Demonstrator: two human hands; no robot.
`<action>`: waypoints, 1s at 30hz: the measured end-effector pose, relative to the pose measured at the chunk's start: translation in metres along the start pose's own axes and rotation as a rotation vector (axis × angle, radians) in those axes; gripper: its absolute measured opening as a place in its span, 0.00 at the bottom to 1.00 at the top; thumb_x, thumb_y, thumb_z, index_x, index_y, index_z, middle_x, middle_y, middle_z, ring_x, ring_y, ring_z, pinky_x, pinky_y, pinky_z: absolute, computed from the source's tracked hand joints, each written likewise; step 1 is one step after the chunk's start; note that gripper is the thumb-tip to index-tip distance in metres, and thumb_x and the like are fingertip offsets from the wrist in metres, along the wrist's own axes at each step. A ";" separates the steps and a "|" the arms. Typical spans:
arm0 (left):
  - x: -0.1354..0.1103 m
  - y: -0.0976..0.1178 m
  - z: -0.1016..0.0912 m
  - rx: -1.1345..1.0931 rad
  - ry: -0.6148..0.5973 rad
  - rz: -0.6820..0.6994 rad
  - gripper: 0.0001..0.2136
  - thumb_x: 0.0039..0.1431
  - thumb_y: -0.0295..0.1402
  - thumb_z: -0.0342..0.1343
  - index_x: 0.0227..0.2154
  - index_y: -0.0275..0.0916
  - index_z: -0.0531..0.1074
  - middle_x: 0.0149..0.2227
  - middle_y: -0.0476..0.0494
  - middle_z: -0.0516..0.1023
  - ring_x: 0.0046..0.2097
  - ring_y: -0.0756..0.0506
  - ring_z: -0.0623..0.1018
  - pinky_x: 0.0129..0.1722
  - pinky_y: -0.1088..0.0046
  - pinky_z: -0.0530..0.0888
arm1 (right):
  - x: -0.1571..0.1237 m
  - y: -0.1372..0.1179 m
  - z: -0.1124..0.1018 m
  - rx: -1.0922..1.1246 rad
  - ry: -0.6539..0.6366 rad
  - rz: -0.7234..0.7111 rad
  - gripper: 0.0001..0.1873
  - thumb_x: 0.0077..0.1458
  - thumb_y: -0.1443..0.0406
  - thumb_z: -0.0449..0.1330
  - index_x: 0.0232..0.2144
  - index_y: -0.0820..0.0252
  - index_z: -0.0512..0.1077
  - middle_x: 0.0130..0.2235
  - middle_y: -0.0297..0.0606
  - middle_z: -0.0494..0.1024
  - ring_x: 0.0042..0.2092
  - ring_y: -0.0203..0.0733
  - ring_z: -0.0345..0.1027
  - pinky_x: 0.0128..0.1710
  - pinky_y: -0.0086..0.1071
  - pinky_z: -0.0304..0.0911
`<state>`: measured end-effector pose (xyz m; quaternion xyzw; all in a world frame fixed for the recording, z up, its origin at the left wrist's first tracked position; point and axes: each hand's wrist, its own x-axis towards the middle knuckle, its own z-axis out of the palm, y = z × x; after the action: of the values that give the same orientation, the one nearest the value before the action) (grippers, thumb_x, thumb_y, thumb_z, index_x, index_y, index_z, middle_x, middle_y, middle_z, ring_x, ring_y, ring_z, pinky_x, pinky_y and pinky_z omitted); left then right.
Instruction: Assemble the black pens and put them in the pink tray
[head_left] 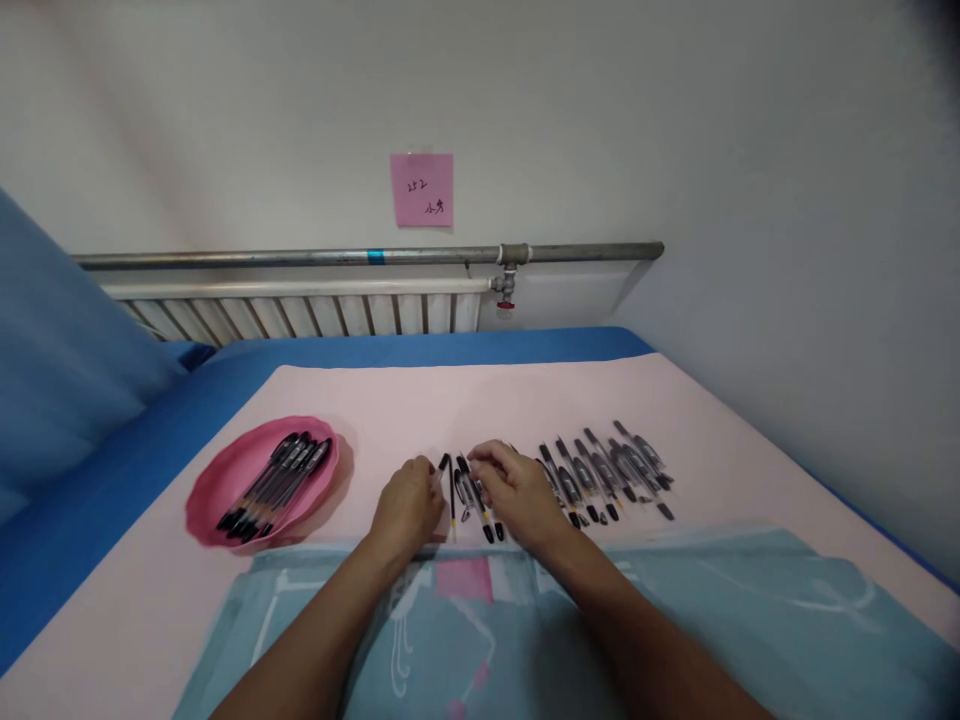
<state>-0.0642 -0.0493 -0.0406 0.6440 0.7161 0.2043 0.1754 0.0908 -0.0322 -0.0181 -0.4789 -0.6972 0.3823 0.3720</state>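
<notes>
My left hand (409,505) rests on the pink cloth (465,400) with its fingers curled, pinching a thin pen part (448,478) beside a black refill. My right hand (514,490) is closed over a black pen (474,495) lying in front of me, its fingertips at the pen's top end. A row of several black pens (607,470) lies to the right of my right hand. At the left a pink dish (225,480) holds several assembled black pens (277,483).
A teal printed sheet (750,620) covers the near edge under my forearms. Blue bedding (420,348) borders the pink cloth. Behind are a radiator (300,315), a metal pipe (300,258) and a pink sticky note (421,190) on the wall.
</notes>
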 end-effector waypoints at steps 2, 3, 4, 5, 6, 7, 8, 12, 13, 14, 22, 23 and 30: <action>0.000 -0.002 -0.002 0.038 0.005 -0.017 0.10 0.46 0.27 0.50 0.34 0.36 0.68 0.35 0.35 0.74 0.36 0.41 0.73 0.33 0.69 0.63 | 0.000 0.000 0.000 -0.023 -0.010 -0.013 0.07 0.51 0.65 0.51 0.31 0.57 0.68 0.26 0.32 0.71 0.25 0.33 0.63 0.23 0.24 0.56; 0.000 -0.003 -0.004 0.053 0.008 -0.026 0.10 0.45 0.27 0.50 0.34 0.36 0.68 0.34 0.33 0.74 0.35 0.40 0.73 0.32 0.69 0.63 | 0.000 0.000 0.000 -0.036 -0.017 -0.023 0.07 0.51 0.65 0.51 0.30 0.57 0.68 0.25 0.32 0.71 0.25 0.33 0.63 0.24 0.24 0.56; 0.000 -0.004 -0.006 0.056 0.011 -0.036 0.10 0.44 0.27 0.50 0.33 0.35 0.68 0.33 0.33 0.74 0.34 0.39 0.73 0.32 0.68 0.63 | -0.001 0.000 0.000 -0.051 -0.024 -0.033 0.07 0.52 0.65 0.51 0.30 0.58 0.68 0.25 0.31 0.71 0.25 0.33 0.63 0.24 0.24 0.56; 0.001 -0.005 -0.007 0.042 0.021 -0.050 0.10 0.43 0.27 0.51 0.32 0.35 0.69 0.31 0.34 0.74 0.34 0.39 0.73 0.31 0.68 0.63 | -0.001 0.000 -0.001 -0.068 -0.031 -0.045 0.07 0.52 0.65 0.51 0.30 0.58 0.68 0.25 0.31 0.70 0.26 0.33 0.63 0.24 0.24 0.56; 0.001 -0.006 -0.009 0.003 0.029 -0.066 0.10 0.43 0.26 0.52 0.31 0.35 0.69 0.29 0.36 0.74 0.32 0.40 0.73 0.30 0.68 0.63 | -0.001 0.000 -0.001 -0.084 -0.039 -0.056 0.07 0.52 0.65 0.51 0.29 0.58 0.68 0.24 0.31 0.70 0.26 0.33 0.63 0.24 0.24 0.55; 0.001 -0.006 -0.010 -0.071 0.039 -0.087 0.09 0.42 0.26 0.52 0.31 0.36 0.69 0.27 0.39 0.74 0.31 0.42 0.73 0.30 0.69 0.63 | -0.001 -0.001 -0.001 -0.100 -0.044 -0.066 0.07 0.52 0.65 0.51 0.29 0.58 0.68 0.24 0.31 0.69 0.25 0.33 0.62 0.24 0.24 0.55; 0.002 -0.006 -0.011 -0.184 0.045 -0.107 0.10 0.42 0.27 0.53 0.31 0.37 0.69 0.25 0.42 0.73 0.29 0.44 0.72 0.29 0.71 0.63 | -0.002 -0.002 0.000 -0.111 -0.049 -0.072 0.06 0.52 0.65 0.51 0.29 0.58 0.68 0.23 0.31 0.69 0.25 0.33 0.62 0.24 0.24 0.55; 0.001 -0.002 -0.011 -0.837 -0.043 -0.174 0.13 0.40 0.30 0.56 0.33 0.37 0.66 0.23 0.51 0.70 0.23 0.51 0.70 0.24 0.75 0.64 | -0.005 -0.006 0.004 -0.099 -0.092 -0.062 0.06 0.52 0.65 0.51 0.28 0.59 0.68 0.21 0.30 0.68 0.25 0.33 0.62 0.24 0.24 0.54; 0.001 -0.001 -0.010 -0.969 -0.086 -0.181 0.15 0.39 0.30 0.57 0.34 0.36 0.66 0.23 0.52 0.70 0.23 0.51 0.69 0.23 0.76 0.65 | -0.006 -0.007 0.006 -0.089 -0.114 -0.055 0.06 0.52 0.65 0.52 0.29 0.59 0.68 0.21 0.30 0.68 0.24 0.33 0.62 0.24 0.24 0.53; 0.000 0.001 -0.011 -1.069 -0.124 -0.188 0.16 0.38 0.31 0.58 0.34 0.36 0.65 0.23 0.52 0.70 0.22 0.51 0.69 0.23 0.76 0.65 | -0.007 -0.007 0.008 -0.078 -0.139 -0.050 0.07 0.52 0.64 0.52 0.30 0.59 0.69 0.21 0.30 0.69 0.24 0.33 0.62 0.23 0.24 0.53; -0.003 0.006 -0.015 -1.213 -0.184 -0.116 0.14 0.40 0.36 0.60 0.30 0.35 0.67 0.24 0.49 0.72 0.26 0.50 0.72 0.27 0.74 0.67 | -0.009 -0.004 0.016 0.052 -0.174 0.063 0.06 0.48 0.64 0.55 0.30 0.60 0.69 0.24 0.31 0.70 0.23 0.32 0.61 0.23 0.25 0.55; -0.002 0.005 -0.014 -1.178 -0.178 -0.091 0.13 0.42 0.37 0.58 0.30 0.35 0.67 0.24 0.48 0.72 0.27 0.50 0.72 0.27 0.75 0.67 | -0.008 -0.005 0.014 0.078 -0.158 0.084 0.06 0.48 0.65 0.54 0.30 0.60 0.69 0.23 0.30 0.70 0.23 0.32 0.61 0.22 0.25 0.55; 0.000 0.001 -0.001 -0.291 -0.020 0.046 0.06 0.48 0.34 0.51 0.29 0.38 0.68 0.24 0.50 0.71 0.27 0.50 0.69 0.27 0.75 0.62 | -0.002 -0.006 0.004 0.117 -0.066 0.123 0.04 0.46 0.64 0.54 0.28 0.58 0.67 0.22 0.28 0.68 0.23 0.32 0.62 0.24 0.25 0.57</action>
<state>-0.0636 -0.0493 -0.0396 0.6298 0.6623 0.3035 0.2694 0.0860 -0.0365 -0.0151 -0.4853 -0.6550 0.4601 0.3519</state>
